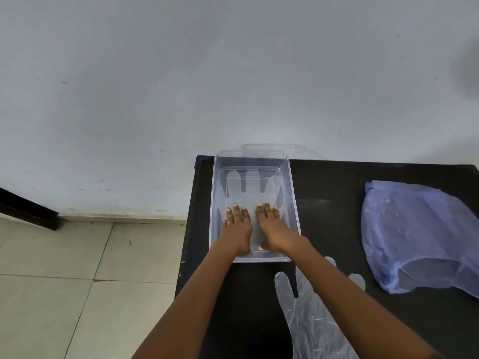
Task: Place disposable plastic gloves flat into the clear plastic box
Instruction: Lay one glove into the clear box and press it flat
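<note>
- Head view: left hand (pixel 237 224) and right hand (pixel 269 224) both flat, fingers spread, gripping nothing, pressing a glove (pixel 248 187) onto the floor of the clear box (pixel 294 203).
- 1 more spare glove (pixel 308 320) lies on the black table (pixel 331 224), below the box.
- Blue bag (pixel 420 234) far right.

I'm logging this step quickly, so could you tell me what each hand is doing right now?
Left hand: open, palm flat on the glove in the clear box.
Right hand: open, pressing that glove.
</note>
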